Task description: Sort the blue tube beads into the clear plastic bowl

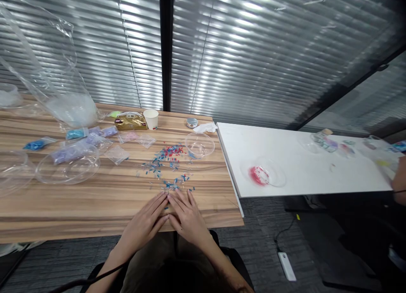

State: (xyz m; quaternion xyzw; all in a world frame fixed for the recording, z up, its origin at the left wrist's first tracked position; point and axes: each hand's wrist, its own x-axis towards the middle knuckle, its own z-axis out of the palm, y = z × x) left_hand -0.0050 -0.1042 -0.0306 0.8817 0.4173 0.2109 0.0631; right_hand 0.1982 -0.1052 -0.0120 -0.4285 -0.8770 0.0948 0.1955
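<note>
My left hand (146, 220) and my right hand (187, 216) lie on the wooden table near its front edge, fingers extended, thumbs touching or nearly so. Neither holds anything. Just beyond my fingertips are small blue and clear pieces (171, 185), and one blue piece (166, 208) lies between the hands. Farther back, more blue and clear pieces (156, 162) are scattered, with a cluster of red pieces (174, 150) among them. A clear round bowl (199, 146) stands beside the red cluster.
Clear bowls (68, 165) and bags of purple (71, 152) and blue pieces (35, 145) are at left. Behind stand a paper cup (151, 120), a gold pack (130, 122) and a large plastic bag (71, 109). A white table (304, 166) at right holds a bowl with red pieces (258, 175); someone's arm is beyond.
</note>
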